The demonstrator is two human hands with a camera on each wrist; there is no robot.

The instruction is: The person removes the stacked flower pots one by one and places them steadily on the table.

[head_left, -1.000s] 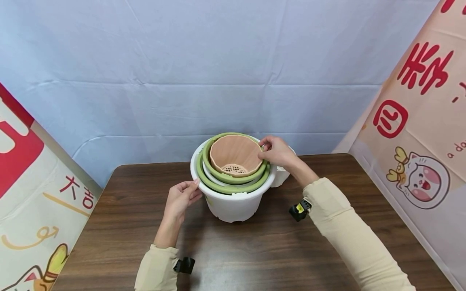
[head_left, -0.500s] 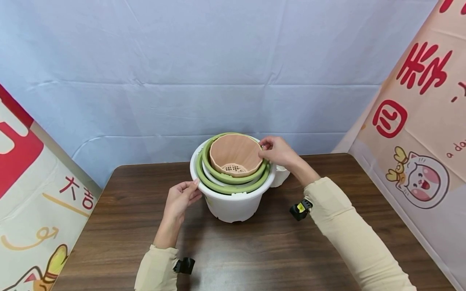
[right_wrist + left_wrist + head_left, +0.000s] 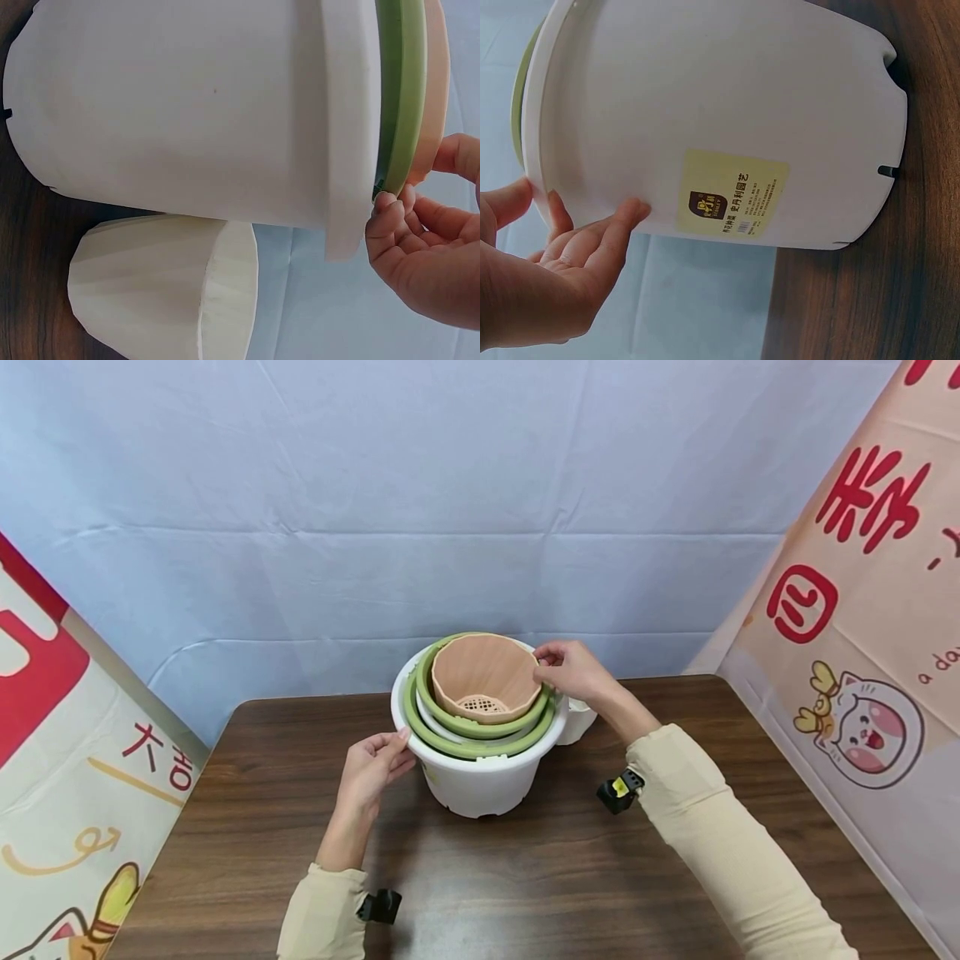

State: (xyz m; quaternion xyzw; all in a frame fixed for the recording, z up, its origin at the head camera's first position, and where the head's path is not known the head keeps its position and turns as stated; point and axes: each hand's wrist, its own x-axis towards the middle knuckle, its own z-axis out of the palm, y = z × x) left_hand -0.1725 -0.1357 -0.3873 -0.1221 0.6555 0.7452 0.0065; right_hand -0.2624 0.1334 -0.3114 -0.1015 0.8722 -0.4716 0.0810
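A large white flower pot (image 3: pixel 480 789) stands upright on the table, a yellow label (image 3: pixel 731 195) on its side in the left wrist view. Nested inside are green-rimmed pots (image 3: pixel 491 727), and innermost sits a peach flower pot (image 3: pixel 487 670) with a perforated bottom. My left hand (image 3: pixel 372 768) pinches the white pot's rim at its left, thumb on top and fingers beneath. At the right side, my right hand (image 3: pixel 573 675) pinches the peach pot's rim between thumb and fingers; its fingertips lie close by the green rim (image 3: pixel 405 97) in the right wrist view.
A smaller off-white fluted pot (image 3: pixel 150 285) stands right beside the big one, mostly hidden behind it in the head view. The brown wooden table (image 3: pixel 480 893) reaches back to a pale blue cloth (image 3: pixel 420 510). Printed cloths hang at left and right.
The peach pot's back rim has risen very slightly inside the stack, my right hand still pinching it. My left hand and the white pot stay practically where they were.
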